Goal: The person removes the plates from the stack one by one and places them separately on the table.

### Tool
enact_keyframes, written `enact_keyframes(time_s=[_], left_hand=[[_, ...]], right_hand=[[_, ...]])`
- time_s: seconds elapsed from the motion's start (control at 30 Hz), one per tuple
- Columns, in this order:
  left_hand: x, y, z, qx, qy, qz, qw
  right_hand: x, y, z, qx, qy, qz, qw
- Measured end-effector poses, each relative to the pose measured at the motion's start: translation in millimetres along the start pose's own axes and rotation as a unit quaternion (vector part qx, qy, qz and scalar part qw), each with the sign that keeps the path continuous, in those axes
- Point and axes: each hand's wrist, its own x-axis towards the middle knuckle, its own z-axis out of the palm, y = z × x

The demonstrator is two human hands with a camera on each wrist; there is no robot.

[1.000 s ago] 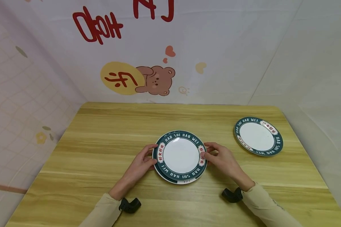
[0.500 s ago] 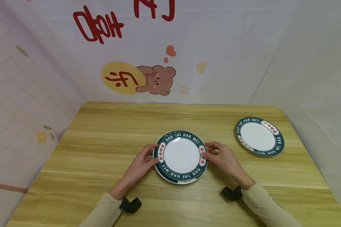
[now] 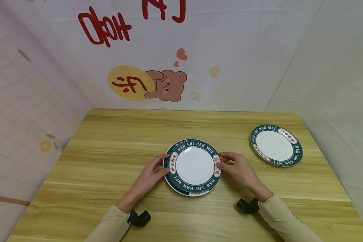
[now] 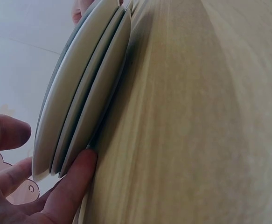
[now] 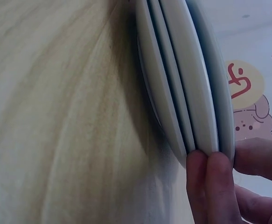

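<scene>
A round white plate (image 3: 195,166) with a dark green lettered rim lies on top of a small stack, slightly off-centre. Part of a lower plate's rim (image 3: 173,187) shows beneath it at the front left. My left hand (image 3: 149,173) holds the stack's left side; in the left wrist view a lower finger (image 4: 77,179) touches the edge of the bottom plate (image 4: 98,98). On the opposite side, my right hand (image 3: 238,169) grips the rim, thumb over the top plate. Two fingertips (image 5: 219,168) press against the stacked edges (image 5: 191,88) in the right wrist view.
Another plate (image 3: 275,146) of the same pattern lies at the back right of the wooden table (image 3: 124,134). A pale wall cloth (image 3: 239,43) with a printed bear (image 3: 169,85) stands behind it. Black wrist mounts (image 3: 139,218) sit at both cuffs.
The top plate has slid a little to the right over the lower ones, baring more rim on the left. My right hand has shifted slightly right with it; the left is nearly still.
</scene>
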Motion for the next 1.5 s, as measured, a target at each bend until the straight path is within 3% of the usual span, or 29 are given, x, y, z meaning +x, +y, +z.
enact_keyframes(time_s=[0.33, 0.67, 0.93, 1.2, 1.5], left_hand=[[0.8, -0.6, 1.2, 0.016, 0.002, 0.0, 0.9999], [2.2, 0.0, 2.2, 0.017, 0.002, 0.005, 0.9998], [2.7, -0.2, 3.4, 0.025, 0.008, 0.008, 0.9996], [-0.2, 0.2, 0.2, 0.011, 0.006, 0.007, 0.9999], [-4.8, -0.5, -6.1, 0.01, 0.01, 0.002, 0.9999]], right_hand=[[-2, -3, -4, 0.0, -0.006, 0.009, 1.0], [-3, 0, -7, 0.07, -0.025, 0.041, 0.996], [-3, 2, -6, 0.149, -0.04, 0.054, 0.987], [-8, -3, -4, 0.12, -0.033, 0.071, 0.99], [-14, -4, 2, 0.105, -0.041, 0.055, 0.992]])
